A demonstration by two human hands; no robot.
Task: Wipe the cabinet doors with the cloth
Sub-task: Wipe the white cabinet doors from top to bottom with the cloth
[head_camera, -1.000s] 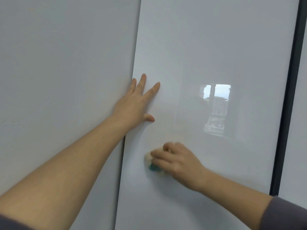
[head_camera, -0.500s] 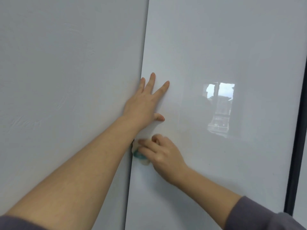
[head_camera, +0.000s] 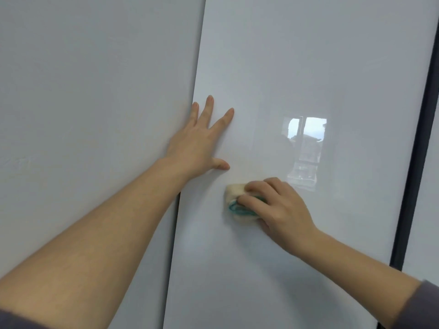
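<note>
Cloth [head_camera: 234, 193] in curled right hand [head_camera: 278, 210] (left hand [head_camera: 197, 143] flat)

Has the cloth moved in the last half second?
Yes. The cloth has slid right, away from the door's left edge it was touching.

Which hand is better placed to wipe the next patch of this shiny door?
The right hand: it grips the cloth against the door. The left hand lies flat near the door's left edge, fingers spread, holding nothing.
</note>
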